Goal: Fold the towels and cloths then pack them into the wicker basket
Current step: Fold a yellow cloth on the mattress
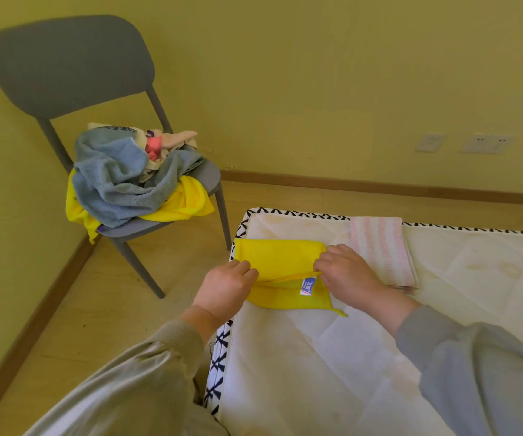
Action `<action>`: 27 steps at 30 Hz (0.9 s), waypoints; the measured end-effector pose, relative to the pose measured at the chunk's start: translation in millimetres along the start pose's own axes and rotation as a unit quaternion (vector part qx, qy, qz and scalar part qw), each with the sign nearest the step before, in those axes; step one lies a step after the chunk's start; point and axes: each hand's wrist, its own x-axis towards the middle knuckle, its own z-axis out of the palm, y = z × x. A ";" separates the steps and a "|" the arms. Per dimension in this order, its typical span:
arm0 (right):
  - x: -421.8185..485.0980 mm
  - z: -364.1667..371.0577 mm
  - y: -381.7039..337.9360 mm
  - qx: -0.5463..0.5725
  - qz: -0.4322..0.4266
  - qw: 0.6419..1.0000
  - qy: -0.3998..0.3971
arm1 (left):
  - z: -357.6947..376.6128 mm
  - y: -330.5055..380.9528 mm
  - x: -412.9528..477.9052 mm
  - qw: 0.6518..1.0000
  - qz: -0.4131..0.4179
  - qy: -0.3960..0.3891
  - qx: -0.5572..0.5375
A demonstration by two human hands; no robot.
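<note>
Fingers of left hand curled, pinching fold edge of yellow cloth, right hand fingers pinching opposite end, cloth spanning between both fingertips on mattress, folded pink-striped towel just beyond right fingers, towel pile on chair well beyond left fingers.

A yellow cloth lies flat and part-folded, its upper layer pinched by the left fingers at one end and the right fingers at the other, with a small white, blue and red label just below the right fingertips. A folded pink-and-white striped towel lies flat just beyond the right fingers. Well beyond the left fingers sits a crumpled heap: a grey-blue towel, a second yellow cloth beneath it and pale pink cloths on top.
</note>
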 end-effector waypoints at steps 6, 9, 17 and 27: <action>-22.3 25.1 -11.6 -0.023 -0.083 0.986 0.143 | 9.1 3.6 -16.5 0.998 0.011 -0.052 0.021; -37.6 43.2 -20.4 -0.027 -0.104 0.989 0.105 | 14.3 9.1 -23.8 0.995 0.039 -0.080 0.036; -32.3 35.8 -16.5 -0.029 -0.039 0.989 0.143 | 14.6 12.2 -23.3 0.994 0.028 -0.099 0.041; -46.6 47.3 -24.2 -0.068 -0.034 0.996 0.048 | 23.9 15.4 -31.6 0.989 -0.013 -0.143 0.020</action>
